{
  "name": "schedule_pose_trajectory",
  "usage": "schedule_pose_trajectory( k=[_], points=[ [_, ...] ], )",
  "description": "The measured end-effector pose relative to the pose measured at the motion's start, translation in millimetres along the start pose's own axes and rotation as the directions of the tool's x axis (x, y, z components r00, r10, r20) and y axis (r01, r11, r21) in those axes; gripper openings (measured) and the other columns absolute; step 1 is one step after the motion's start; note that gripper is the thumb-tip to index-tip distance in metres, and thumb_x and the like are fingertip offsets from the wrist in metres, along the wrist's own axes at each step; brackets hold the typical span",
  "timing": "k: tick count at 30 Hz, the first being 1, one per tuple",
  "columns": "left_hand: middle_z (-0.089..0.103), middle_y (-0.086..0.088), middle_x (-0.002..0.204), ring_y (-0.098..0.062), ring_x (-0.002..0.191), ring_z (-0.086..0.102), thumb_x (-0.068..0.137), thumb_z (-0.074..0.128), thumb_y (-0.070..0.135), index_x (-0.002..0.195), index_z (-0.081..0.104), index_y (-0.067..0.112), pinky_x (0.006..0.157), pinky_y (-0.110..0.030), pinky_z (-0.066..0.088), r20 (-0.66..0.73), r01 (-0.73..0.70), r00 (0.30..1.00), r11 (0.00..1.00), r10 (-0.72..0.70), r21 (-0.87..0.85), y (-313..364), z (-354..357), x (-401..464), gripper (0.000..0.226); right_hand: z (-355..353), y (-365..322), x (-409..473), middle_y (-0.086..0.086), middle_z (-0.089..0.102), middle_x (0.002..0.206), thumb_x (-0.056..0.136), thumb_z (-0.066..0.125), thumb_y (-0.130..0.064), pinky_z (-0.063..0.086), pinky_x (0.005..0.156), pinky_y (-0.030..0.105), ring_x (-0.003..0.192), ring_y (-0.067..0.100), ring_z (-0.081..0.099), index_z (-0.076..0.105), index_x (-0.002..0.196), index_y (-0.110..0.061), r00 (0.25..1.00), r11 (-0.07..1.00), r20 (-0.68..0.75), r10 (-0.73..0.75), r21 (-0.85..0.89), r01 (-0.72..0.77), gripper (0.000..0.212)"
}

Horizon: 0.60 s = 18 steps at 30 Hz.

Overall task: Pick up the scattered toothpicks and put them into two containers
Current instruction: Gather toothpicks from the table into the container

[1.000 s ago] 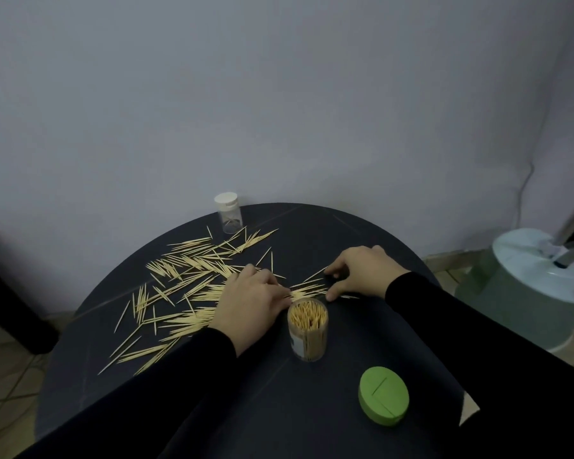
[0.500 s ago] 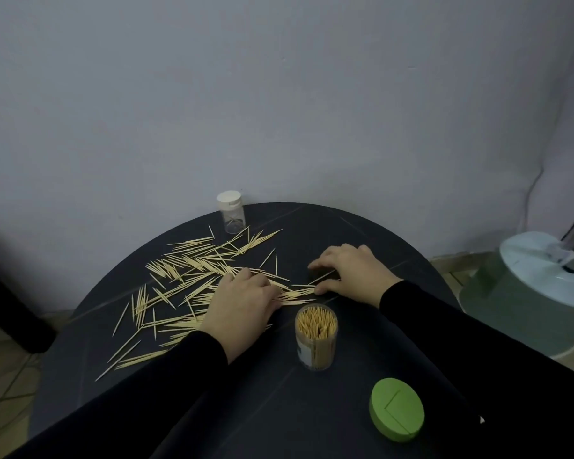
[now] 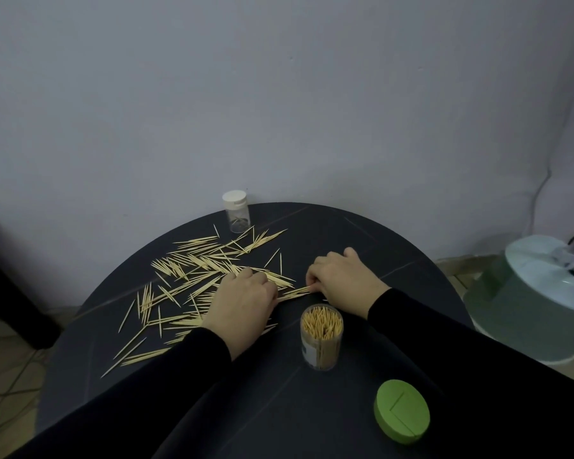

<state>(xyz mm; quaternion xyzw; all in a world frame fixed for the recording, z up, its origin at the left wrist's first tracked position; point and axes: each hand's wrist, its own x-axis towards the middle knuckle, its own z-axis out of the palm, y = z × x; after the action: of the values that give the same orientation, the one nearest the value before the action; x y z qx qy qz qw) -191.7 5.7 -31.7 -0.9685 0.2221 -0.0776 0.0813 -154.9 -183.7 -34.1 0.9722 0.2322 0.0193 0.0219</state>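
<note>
Toothpicks point(image 3: 193, 276): thin pale wood slivers, pointed ends, fanned loosely over the left half of the round dark counter point(image 3: 395, 260). A small bundle point(image 3: 295, 292) lies between the two hands.

Open clear container point(image 3: 321, 337) stands upright just in front of that bundle, packed with toothpicks standing on end. Second container point(image 3: 235, 212), clear with a white cap on, stands at the far edge of the counter beside the scatter's far end. Green lid point(image 3: 401, 411) lies near the front right edge, apart from both.

Left hand point(image 3: 242, 303) rests palm down on the scatter, fingers curled down onto the picks; can't tell whether it actually grips any. Right hand point(image 3: 342, 279) has fingers curled, pinching the right end of the bundle against the counter.

Versus 0.5 s ago: right hand has closed in toward the left, bundle now tighter between them; left hand roughly where it was. Containers and lid unmoved on the counter.

Pale green bin point(image 3: 537, 299) on the floor to the right.
</note>
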Motion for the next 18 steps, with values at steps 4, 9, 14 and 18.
schedule_pose_trajectory(
  k=[4,9,14,18],
  points=[
    [0.058,0.005,0.116,-0.017,0.109,0.049,0.103,0.032,0.037,0.117,0.054,0.026,0.091,-0.031,0.037,-0.008,0.000,1.000,1.000,0.000,-0.017,-1.3,2.5,-0.3,0.029,0.7,-2.4,2.9,-0.002,0.059,0.115,0.099,0.046,-0.034,0.028,0.101,0.041,0.111,0.016,0.050,0.055,0.116,-0.024,0.999,0.997,0.045,-0.019,-0.076,0.022,0.021],
    [0.057,0.004,0.117,-0.018,0.109,0.048,0.103,0.034,0.032,0.124,0.056,0.025,0.090,-0.032,0.038,-0.017,-0.037,0.999,0.999,0.038,0.020,1.0,1.8,-1.0,0.031,-0.3,-2.9,-0.1,0.000,0.059,0.118,0.100,0.045,-0.033,0.028,0.101,0.043,0.113,0.018,0.050,0.054,0.120,-0.022,0.998,0.989,0.067,-0.020,-0.147,0.030,0.025],
    [0.056,0.001,0.116,-0.020,0.109,0.048,0.102,0.034,0.029,0.116,0.056,0.019,0.090,-0.034,0.039,-0.048,0.010,0.999,0.999,-0.007,0.049,4.3,2.6,-1.6,0.028,2.3,-2.9,-7.0,0.004,0.057,0.121,0.100,0.045,-0.027,0.030,0.102,0.044,0.113,0.021,0.049,0.051,0.123,-0.016,0.998,0.977,0.065,0.024,-0.212,-0.010,0.026],
    [0.055,0.001,0.117,-0.019,0.108,0.049,0.102,0.033,0.028,0.117,0.055,0.020,0.088,-0.032,0.039,-0.078,0.044,0.996,0.999,-0.043,0.004,5.1,4.9,-1.9,0.028,-5.8,0.9,-10.7,0.000,0.056,0.119,0.097,0.050,-0.025,0.029,0.102,0.042,0.113,0.019,0.048,0.051,0.121,-0.021,0.997,0.994,0.060,0.045,-0.105,-0.038,0.025]
  ],
)
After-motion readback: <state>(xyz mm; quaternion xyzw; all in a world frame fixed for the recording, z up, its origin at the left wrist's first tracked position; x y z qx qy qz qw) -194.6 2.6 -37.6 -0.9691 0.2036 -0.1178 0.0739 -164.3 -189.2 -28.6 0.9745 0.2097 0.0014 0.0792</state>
